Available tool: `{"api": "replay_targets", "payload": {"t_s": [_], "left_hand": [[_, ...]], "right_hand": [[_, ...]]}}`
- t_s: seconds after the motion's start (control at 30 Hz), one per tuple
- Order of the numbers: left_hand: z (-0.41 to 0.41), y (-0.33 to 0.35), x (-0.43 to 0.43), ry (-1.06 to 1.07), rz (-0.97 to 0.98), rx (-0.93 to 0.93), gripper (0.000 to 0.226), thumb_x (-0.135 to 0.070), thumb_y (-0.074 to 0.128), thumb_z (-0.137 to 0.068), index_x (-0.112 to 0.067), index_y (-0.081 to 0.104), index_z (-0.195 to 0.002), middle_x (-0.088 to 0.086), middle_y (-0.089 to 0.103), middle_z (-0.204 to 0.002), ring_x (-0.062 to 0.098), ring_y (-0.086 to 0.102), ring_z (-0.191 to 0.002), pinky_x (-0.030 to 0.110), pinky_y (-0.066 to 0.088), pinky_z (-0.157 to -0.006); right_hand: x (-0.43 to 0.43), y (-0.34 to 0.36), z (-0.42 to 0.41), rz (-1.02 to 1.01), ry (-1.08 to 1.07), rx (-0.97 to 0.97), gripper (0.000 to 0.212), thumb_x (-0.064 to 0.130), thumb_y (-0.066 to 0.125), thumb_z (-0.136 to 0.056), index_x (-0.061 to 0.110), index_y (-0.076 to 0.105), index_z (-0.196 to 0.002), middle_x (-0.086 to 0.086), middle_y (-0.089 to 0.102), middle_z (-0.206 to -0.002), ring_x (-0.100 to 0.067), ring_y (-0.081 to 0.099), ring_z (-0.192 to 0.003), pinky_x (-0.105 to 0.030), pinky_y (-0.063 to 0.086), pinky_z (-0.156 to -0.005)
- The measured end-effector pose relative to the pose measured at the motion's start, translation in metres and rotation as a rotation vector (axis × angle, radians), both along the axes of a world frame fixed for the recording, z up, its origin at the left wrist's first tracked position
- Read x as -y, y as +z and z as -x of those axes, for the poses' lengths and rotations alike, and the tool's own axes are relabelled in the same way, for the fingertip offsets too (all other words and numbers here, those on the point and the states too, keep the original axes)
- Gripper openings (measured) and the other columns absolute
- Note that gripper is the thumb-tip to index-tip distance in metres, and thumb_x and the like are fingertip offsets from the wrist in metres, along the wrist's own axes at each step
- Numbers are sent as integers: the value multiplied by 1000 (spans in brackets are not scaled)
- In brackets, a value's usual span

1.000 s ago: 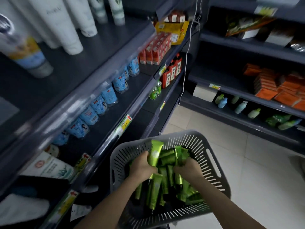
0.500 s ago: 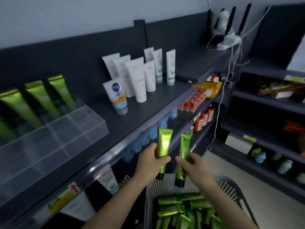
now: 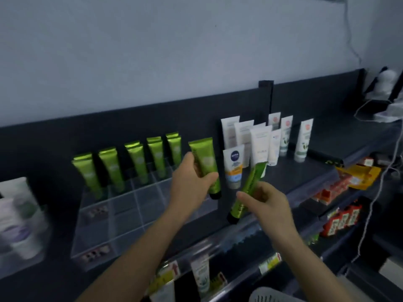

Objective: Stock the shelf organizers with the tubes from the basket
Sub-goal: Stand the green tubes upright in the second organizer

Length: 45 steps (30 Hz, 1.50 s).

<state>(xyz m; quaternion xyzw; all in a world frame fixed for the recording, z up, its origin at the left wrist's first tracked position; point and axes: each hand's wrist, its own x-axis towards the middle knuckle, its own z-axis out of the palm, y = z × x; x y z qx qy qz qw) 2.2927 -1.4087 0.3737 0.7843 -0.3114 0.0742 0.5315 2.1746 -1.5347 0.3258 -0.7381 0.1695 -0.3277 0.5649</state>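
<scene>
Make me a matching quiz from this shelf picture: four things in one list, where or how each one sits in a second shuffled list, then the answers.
1. left-hand green tube
2. right-hand green tube
3. white tube with blue logo
4. basket

A. bottom edge of the view
B. steeply slanted
C. standing on the shelf
D. nearly upright, at the clear organizer's right end

Pairs: 1-D, 2-B, 3-C, 4-A

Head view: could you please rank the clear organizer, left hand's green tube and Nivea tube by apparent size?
1. Clear organizer
2. Green tube in the left hand
3. Nivea tube
Nearness makes the last two unsure.
</scene>
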Motion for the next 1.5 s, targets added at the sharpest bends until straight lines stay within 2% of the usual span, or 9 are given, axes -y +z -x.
{"api": "replay_targets", "payload": {"t_s": [0.17, 0.3, 0.4, 0.6, 0.73, 0.93, 1.13, 1.33, 1.5], "left_hand": [[-66, 18, -23, 170, -31, 80, 32, -16, 80, -70, -6, 56, -88, 9, 65, -84, 24, 63, -78, 43, 54, -71], [-105, 20, -33, 250, -67, 98, 30, -12, 82, -67, -17, 53, -73, -3, 58, -69, 12, 56, -65, 28, 45, -57], [-125, 10, -35, 308, -179, 107, 33, -20, 83, -66, -7, 54, -74, 6, 59, -70, 21, 57, -67, 33, 43, -55], [-150, -2, -34, 390, -232, 77, 34, -23, 81, -69, -9, 50, -74, 2, 55, -68, 15, 53, -61, 29, 39, -50], [-163, -19, -35, 368, -288, 45, 33, -19, 80, -71, -8, 50, -78, 4, 56, -71, 17, 56, -63, 32, 47, -53], [-172, -30, -34, 357, -360, 20, 41, -18, 79, -73, -13, 39, -72, 3, 50, -68, 14, 48, -59, 27, 36, -47], [-175, -31, -35, 382, -382, 17, 38, -20, 79, -74, -10, 43, -80, 5, 52, -72, 20, 55, -65, 29, 42, -51], [-169, -27, -39, 376, -357, 43, 36, -22, 78, -75, -8, 48, -85, 7, 58, -76, 21, 59, -68, 38, 53, -59], [-156, -18, -45, 399, -360, 95, 43, -26, 79, -73, -9, 45, -93, 9, 58, -93, 24, 58, -81, 39, 52, -66]], "right_hand": [[-16, 26, -57, 104, 11, 11, 22, 26, 76, -76, 9, 63, -75, -9, 63, -72, -18, 59, -68, -33, 47, -61], [-25, 40, -99, 136, 33, 37, 17, 20, 77, -74, 11, 64, -81, -5, 69, -80, -17, 65, -80, -33, 52, -71], [-28, 44, -133, 168, 70, 30, 18, 18, 78, -72, 17, 64, -84, 0, 69, -83, -13, 65, -82, -27, 53, -72], [-28, 41, -192, 217, 57, 12, 20, 15, 78, -72, 18, 64, -85, 13, 63, -76, 2, 58, -72, -7, 44, -61], [-25, 26, -220, 290, 13, -134, 22, 20, 77, -74, 12, 62, -88, 6, 62, -79, -7, 59, -74, -17, 44, -60], [-20, 12, -246, 446, -22, -368, 32, 35, 76, -73, 14, 58, -89, -1, 64, -86, -21, 63, -82, -40, 55, -75], [-20, 13, -257, 551, -70, -453, 34, 43, 72, -75, 17, 55, -90, -1, 64, -92, -24, 61, -92, -39, 45, -84], [-20, 12, -259, 558, -83, -457, 40, 48, 72, -73, 17, 54, -90, -3, 65, -94, -26, 60, -94, -38, 39, -76], [-24, 18, -248, 523, -73, -437, 50, 48, 76, -69, 12, 54, -96, -7, 65, -98, -28, 61, -95, -44, 51, -81]]}}
